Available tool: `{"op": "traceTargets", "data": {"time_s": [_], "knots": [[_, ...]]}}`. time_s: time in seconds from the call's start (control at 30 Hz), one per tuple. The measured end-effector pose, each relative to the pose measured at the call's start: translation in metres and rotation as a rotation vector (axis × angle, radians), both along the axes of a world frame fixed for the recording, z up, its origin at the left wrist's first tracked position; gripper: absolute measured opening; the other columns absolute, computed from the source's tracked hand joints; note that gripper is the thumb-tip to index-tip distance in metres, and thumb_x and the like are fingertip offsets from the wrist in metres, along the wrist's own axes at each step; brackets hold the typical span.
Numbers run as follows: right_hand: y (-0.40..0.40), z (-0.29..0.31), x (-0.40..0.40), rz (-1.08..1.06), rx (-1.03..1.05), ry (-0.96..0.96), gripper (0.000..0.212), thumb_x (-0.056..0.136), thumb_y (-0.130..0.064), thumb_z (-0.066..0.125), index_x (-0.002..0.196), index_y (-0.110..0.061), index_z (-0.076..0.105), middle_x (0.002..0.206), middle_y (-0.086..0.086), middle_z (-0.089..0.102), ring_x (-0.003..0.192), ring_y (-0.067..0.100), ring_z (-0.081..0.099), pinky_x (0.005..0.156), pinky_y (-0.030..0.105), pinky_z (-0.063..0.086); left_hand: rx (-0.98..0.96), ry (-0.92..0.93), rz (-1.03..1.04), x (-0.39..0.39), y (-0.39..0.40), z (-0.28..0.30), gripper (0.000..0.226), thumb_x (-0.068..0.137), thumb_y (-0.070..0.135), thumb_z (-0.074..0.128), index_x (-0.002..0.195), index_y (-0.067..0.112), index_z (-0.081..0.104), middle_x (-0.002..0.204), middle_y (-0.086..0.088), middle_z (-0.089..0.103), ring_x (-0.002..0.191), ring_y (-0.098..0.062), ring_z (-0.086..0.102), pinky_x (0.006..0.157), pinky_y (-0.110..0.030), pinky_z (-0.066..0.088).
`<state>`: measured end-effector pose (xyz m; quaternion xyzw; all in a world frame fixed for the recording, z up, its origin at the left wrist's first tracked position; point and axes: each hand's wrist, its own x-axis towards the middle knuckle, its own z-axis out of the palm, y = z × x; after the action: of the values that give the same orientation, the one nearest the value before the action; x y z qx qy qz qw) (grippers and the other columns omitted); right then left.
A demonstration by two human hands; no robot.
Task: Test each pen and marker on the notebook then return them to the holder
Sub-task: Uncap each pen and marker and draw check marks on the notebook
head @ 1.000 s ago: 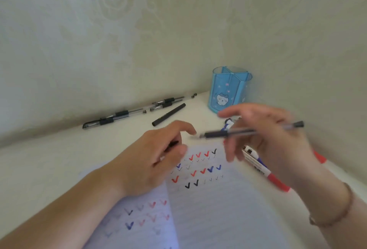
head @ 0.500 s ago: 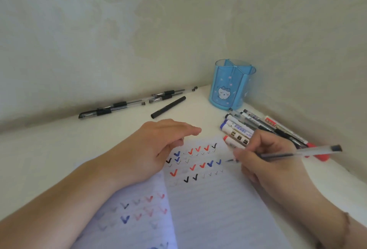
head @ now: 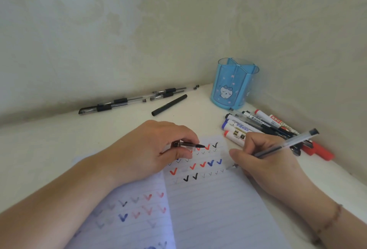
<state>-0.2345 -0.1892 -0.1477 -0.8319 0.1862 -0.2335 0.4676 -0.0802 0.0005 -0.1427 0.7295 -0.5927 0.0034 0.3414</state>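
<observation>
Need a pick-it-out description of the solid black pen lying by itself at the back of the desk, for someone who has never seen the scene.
Start at the blue plastic pen holder in the desk's far corner and look left along the wall. There lie several clear-barrelled gel pens with black grips, and just in front of them one slim matte black capped pen, lying diagonally. It is the only all-black, opaque one there, and it lies apart from the others.

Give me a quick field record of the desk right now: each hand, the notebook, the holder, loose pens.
left hand: rests on notebook, pinching a pen cap
right hand: grips clear pen, tip at the page
notebook: open, rows of red, blue and black ticks
holder: blue, upright in the corner, looks empty
markers and pens: piled right of notebook
black pens: lying along back wall
</observation>
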Motion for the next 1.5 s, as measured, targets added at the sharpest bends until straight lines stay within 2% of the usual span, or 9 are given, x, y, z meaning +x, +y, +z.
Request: {"op": "traceTargets", "data": {"time_s": [0.1,0.33,0.53,0.63,0.73,0.93,1.13,1.3,1.5], "knots": [[0.0,0.001,0.001,0.017,-0.032,0.031,0.034,0.074,0.0,0.07,0.054,0.002,0.043,0.045,0.005,0.042,0.043,0.007,0.033,0.042,0.017,0.026,-0.002,-0.028,-0.006,0.0,0.0,0.0,0.019,0.087,0.031,0.068,0.105,0.026,0.069,0.089,0.016,0.069,0.071,0.02,0.049,0.066,0.004,0.032],[-0.003,0.0,0.002,0.002,-0.025,0.008,0.035,0.076,0.001,0.068,0.055,-0.001,0.04,0.052,0.024,0.046,0.046,0.014,0.035,0.046,0.026,0.028,-0.009,-0.007,-0.031,0.001,0.0,-0.001,0.017,0.088,0.041,0.066,0.103,0.032,0.067,0.09,0.02,0.069,0.078,0.012,0.057,0.067,0.001,0.036],[0.007,0.01,-0.005,0.212,0.363,-0.263,0.045,0.053,-0.046,0.089,0.06,-0.015,0.057,0.048,-0.001,0.047,0.043,0.011,0.032,0.043,0.013,0.03,-0.036,0.04,-0.015,0.001,0.0,-0.002,0.021,0.086,0.047,0.058,0.104,0.036,0.062,0.081,0.024,0.065,0.07,0.007,0.059,0.065,-0.008,0.043],[0.006,0.014,-0.009,0.416,0.422,-0.263,0.019,0.055,-0.027,0.078,0.071,-0.02,0.071,0.059,0.008,0.064,0.047,0.018,0.047,0.044,0.02,0.025,-0.047,0.015,-0.004,0.0,0.0,-0.002,0.014,0.088,0.041,0.063,0.101,0.034,0.065,0.081,0.021,0.066,0.072,-0.002,0.062,0.068,-0.023,0.051],[0.006,0.012,-0.009,0.441,0.439,-0.266,0.018,0.06,-0.02,0.062,0.076,-0.021,0.071,0.064,0.016,0.067,0.047,0.022,0.05,0.044,0.023,0.022,-0.076,0.0,0.012,-0.003,0.0,0.0,0.013,0.087,0.031,0.066,0.099,0.028,0.068,0.083,0.017,0.067,0.073,-0.004,0.062,0.069,-0.022,0.05],[0.013,0.008,-0.006,0.428,0.436,-0.267,0.012,0.061,-0.02,0.066,0.073,-0.023,0.068,0.068,0.016,0.071,0.044,0.018,0.048,0.042,0.016,0.03,-0.126,0.005,-0.024,-0.011,-0.001,0.004,0.012,0.087,0.03,0.068,0.098,0.025,0.069,0.083,0.014,0.067,0.071,-0.004,0.06,0.065,-0.023,0.049],[0.019,0.007,-0.004,0.419,0.487,-0.299,0.022,0.063,0.008,0.071,0.067,-0.014,0.074,0.065,0.019,0.071,0.039,0.017,0.054,0.041,0.011,0.038,-0.159,0.036,-0.112,-0.017,-0.002,0.006,0.014,0.089,0.026,0.066,0.097,0.016,0.071,0.076,0.009,0.068,0.066,0.002,0.06,0.062,-0.02,0.051],[0.019,0.001,-0.006,0.455,0.478,-0.28,0.023,0.061,-0.031,0.086,0.073,-0.015,0.074,0.074,0.019,0.074,0.039,0.018,0.053,0.043,0.021,0.045,-0.2,0.069,-0.097,-0.019,-0.003,0.004,0.007,0.087,0.015,0.068,0.091,0.016,0.073,0.069,0.004,0.068,0.058,-0.005,0.064,0.052,-0.025,0.051],[0.023,-0.001,-0.004,0.399,0.422,-0.304,0.025,0.053,-0.005,0.087,0.07,-0.017,0.074,0.062,0.001,0.072,0.049,0.004,0.06,0.049,0.011,0.045,-0.201,0.109,-0.086,-0.018,-0.004,0.003,0.007,0.085,0.019,0.07,0.091,0.018,0.074,0.067,0.007,0.068,0.058,-0.003,0.064,0.053,-0.022,0.052]]}}
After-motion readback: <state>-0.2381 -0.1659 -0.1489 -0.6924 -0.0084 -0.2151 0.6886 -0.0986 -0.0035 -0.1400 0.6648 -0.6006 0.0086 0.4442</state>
